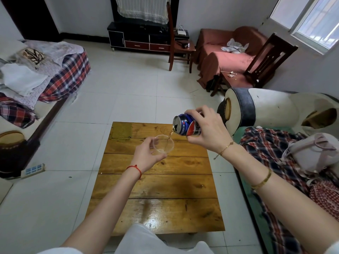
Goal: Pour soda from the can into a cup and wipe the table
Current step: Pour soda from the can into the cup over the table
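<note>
Right hand (207, 129) grasps tilted can (187, 125); thin stream falls into clear cup (163, 145), gripped by left hand (146, 156) above table (156, 189). Keep tilt gentle, cup steady under spout.

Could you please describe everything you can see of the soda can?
The soda can is a blue metal can with a red, white and blue logo and white lettering. Its silver top is open. The right hand grips its body, tipping it on its side, mouth to the left, over the wooden table. A thin stream runs from it into the clear cup.
</note>
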